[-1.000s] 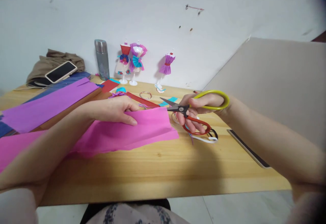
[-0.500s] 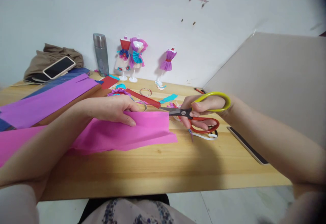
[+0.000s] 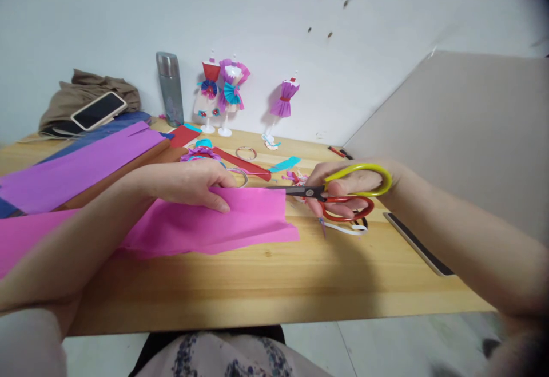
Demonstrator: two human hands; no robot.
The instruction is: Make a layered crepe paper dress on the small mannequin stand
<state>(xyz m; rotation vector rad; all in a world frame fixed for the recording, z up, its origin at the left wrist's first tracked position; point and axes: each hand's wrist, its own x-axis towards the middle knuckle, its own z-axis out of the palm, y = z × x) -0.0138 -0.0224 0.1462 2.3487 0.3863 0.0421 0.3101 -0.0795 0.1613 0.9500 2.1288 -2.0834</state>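
Note:
My left hand [image 3: 195, 185] pinches the upper edge of a bright pink crepe paper sheet [image 3: 253, 217] between thumb and fingers. The sheet hangs over the wooden table and runs off to the left under my forearm. My right hand [image 3: 328, 191] grips scissors [image 3: 309, 193] with one yellow and one red handle loop. Their dark blades lie along the paper's top right edge, nearly together, pointing at my left hand. Part of the blades is hidden by the paper.
Small dress forms [image 3: 231, 94] in paper dresses stand by the wall beside a grey flask [image 3: 170, 88]. Purple paper [image 3: 86, 165] lies left, with a phone [image 3: 99, 111] on brown cloth behind it. Red and teal strips lie mid-table; a dark-screened device [image 3: 418, 245] is at right.
The scissor blades have come closer together along the paper's top edge. My left hand keeps its pinch on the sheet, almost unmoved.

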